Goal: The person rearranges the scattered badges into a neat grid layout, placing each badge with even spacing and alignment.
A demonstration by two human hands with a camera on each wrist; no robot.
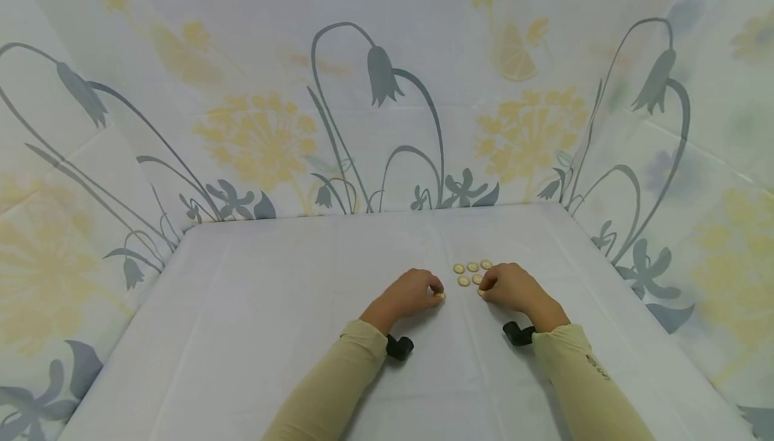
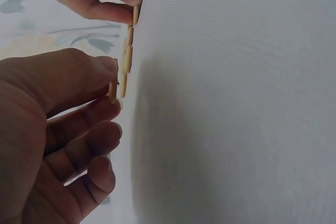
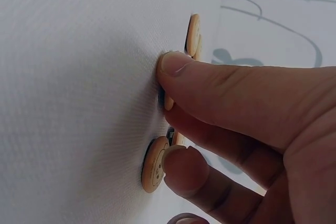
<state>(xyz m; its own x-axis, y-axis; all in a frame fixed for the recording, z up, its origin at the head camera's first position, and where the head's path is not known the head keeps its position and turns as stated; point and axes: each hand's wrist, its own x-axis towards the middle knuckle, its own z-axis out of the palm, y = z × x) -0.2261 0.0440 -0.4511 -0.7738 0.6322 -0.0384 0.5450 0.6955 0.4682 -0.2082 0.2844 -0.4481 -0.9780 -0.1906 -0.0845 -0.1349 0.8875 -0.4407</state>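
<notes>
Several pale round wooden buttons [image 1: 473, 267] lie flat in two rows on the white table, just beyond and left of the right hand. My right hand [image 1: 514, 286] pinches a button [image 1: 482, 292] between thumb and finger, down at the table beside the near row. Another button [image 3: 152, 166], with small dark dots on its face, shows by a fingertip in the right wrist view. To the left, my left hand [image 1: 412, 293] holds one button [image 2: 113, 90] between thumb and index finger. Its other fingers [image 2: 100, 140] are loosely bent, close over the cloth.
A smooth white cloth covers the table [image 1: 254, 306]. Flower-printed curtains [image 1: 375, 145] stand along its back and both sides. A black wrist camera [image 1: 399, 347] hangs under the left wrist and another black camera [image 1: 517, 333] under the right.
</notes>
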